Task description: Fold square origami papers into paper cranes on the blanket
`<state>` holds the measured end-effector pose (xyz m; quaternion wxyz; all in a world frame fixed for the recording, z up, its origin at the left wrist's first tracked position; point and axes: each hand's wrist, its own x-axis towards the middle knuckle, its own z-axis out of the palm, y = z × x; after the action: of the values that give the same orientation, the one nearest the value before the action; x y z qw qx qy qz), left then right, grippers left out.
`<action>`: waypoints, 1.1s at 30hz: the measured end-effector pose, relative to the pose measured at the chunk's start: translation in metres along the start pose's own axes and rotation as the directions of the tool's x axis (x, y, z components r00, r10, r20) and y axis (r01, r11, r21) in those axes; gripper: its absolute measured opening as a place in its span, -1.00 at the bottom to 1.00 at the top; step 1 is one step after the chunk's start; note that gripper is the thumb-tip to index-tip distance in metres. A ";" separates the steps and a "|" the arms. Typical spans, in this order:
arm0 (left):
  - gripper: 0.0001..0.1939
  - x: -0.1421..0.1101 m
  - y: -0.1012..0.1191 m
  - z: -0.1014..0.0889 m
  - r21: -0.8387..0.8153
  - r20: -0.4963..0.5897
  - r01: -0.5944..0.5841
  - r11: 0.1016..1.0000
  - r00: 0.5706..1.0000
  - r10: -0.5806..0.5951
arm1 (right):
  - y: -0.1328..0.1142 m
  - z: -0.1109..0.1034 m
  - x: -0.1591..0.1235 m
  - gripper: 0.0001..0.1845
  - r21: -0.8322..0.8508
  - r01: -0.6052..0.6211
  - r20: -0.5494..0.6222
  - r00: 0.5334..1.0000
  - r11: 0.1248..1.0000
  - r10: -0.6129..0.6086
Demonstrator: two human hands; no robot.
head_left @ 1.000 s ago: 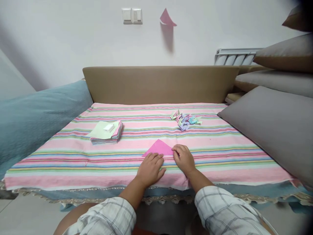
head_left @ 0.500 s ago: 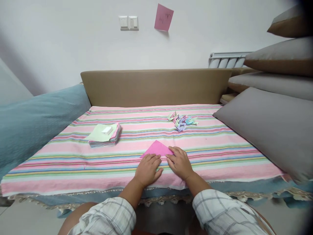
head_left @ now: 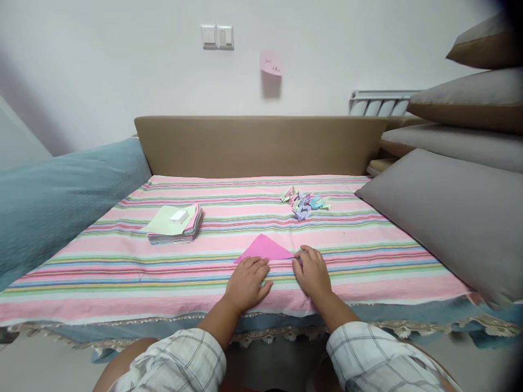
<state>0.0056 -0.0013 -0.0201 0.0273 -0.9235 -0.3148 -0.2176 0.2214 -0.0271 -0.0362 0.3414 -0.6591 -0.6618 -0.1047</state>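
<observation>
A: What is sitting on the left?
B: A stack of coloured paper (head_left: pixel 175 224) is lying on the striped cloth (head_left: pixel 122 261), well apart.
A: And the hands?
B: The left hand (head_left: pixel 246 283) is pressing flat, holding nothing. The right hand (head_left: pixel 312 272) is touching the pink paper triangle (head_left: pixel 263 249) at its corner, fingers flat. It looks light, bendy, easy to tear.
A: Anything in the way?
B: No. The little folded paper shapes (head_left: pixel 304 201) are lying further back.

We are in a home, likely a bedroom or living room: a striped bedsheet (head_left: pixel 163 261) covers a tan upholstered daybed (head_left: pixel 257 144), grey cushions (head_left: pixel 449 212) are stacked alongside it, and light switches (head_left: pixel 217 36) and a radiator (head_left: pixel 379 102) are on the white wall.
</observation>
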 end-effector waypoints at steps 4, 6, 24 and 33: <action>-0.66 0.000 0.001 -0.001 0.005 0.008 -0.001 1.000 1.000 0.001 | -0.006 -0.002 -0.004 -0.74 0.148 0.266 0.042 0.961 0.952 -0.275; -0.66 0.000 0.001 -0.001 0.006 0.013 0.003 1.000 1.000 -0.003 | -0.010 -0.002 -0.005 -0.69 0.206 0.345 0.106 0.922 0.916 -0.372; -0.71 -0.020 -0.007 -0.042 0.118 0.211 0.279 0.953 0.931 -0.299 | -0.013 0.003 -0.004 -0.75 0.256 0.246 0.140 0.948 0.935 -0.287; -0.83 -0.020 -0.009 -0.062 0.151 0.269 0.382 0.912 0.872 -0.410 | -0.014 0.001 -0.004 -0.77 0.216 0.213 0.138 0.959 0.953 -0.246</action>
<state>-0.0373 -0.0167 0.0266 -0.0221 -0.8589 -0.5077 -0.0635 0.2069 -0.0315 -0.0352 0.3358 -0.5464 -0.7669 -0.0228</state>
